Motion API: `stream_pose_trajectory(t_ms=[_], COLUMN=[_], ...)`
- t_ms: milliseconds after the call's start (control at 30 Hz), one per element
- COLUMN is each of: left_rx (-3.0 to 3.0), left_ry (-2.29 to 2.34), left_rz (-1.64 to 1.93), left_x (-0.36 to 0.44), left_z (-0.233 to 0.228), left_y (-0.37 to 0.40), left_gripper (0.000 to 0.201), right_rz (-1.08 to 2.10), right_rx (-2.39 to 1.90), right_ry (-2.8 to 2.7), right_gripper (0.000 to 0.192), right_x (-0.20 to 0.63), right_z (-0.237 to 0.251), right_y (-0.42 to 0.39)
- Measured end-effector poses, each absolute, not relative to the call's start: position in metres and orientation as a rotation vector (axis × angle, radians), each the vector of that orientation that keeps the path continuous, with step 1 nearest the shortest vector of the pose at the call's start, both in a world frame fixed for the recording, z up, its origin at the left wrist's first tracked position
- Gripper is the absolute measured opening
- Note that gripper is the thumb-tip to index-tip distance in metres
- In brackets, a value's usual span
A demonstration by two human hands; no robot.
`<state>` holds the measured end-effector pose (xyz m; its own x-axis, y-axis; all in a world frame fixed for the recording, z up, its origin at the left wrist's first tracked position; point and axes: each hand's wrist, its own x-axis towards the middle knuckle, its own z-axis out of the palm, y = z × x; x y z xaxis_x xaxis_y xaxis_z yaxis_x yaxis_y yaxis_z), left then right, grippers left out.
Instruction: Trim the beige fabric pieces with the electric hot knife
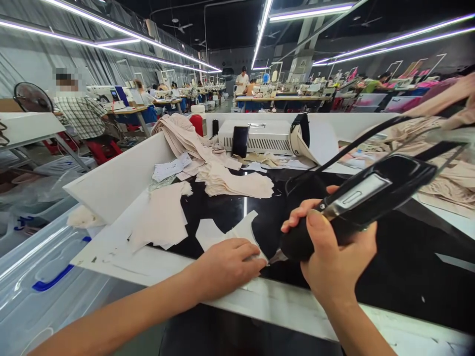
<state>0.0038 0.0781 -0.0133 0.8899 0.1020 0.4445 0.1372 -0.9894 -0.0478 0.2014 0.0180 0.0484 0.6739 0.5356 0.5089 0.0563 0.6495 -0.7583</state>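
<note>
My right hand (334, 247) is wrapped round a black corded hand tool (382, 193) with a silver panel on its side. Its narrow metal tip (277, 257) points down and left, at the edge of a white fabric piece (241, 230). On that piece my left hand (230, 267) presses down, fingers bent and close together, the fingertips right beside the tip. The piece lies on a glossy black table surface (401, 267). Part of the fabric is hidden under my left hand.
Stacked beige fabric pieces (237, 180) and a pale pile (159, 217) lie beyond and left. A phone (240, 141) leans on a white vented box (267, 136). Clear plastic bins (48, 247) stand at the left. A co-worker (77, 111) sits behind, among sewing machines.
</note>
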Motion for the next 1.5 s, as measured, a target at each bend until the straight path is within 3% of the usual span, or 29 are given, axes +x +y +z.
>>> stream_pose_trajectory(t_ms=[300,1267,1500], left_rx=[-3.039,-3.016,-3.035], left_ry=[-0.239,-0.303,-0.322], left_rz=[-0.692,-0.691,-0.728], left_x=[0.001,-0.012,-0.014], left_z=[-0.011,-0.008,-0.012], left_y=[0.076,0.075,0.074], left_gripper=[0.021,0.023,0.025], right_rz=[0.311,0.358,0.292], right_rx=[-0.809,-0.83,-0.79], right_ry=[-0.8,-0.752,-0.755], right_gripper=[0.058,0.066,0.052], right_x=[0.197,0.189,0.19], right_z=[0.051,0.054,0.065], right_y=[0.017,0.015,0.028])
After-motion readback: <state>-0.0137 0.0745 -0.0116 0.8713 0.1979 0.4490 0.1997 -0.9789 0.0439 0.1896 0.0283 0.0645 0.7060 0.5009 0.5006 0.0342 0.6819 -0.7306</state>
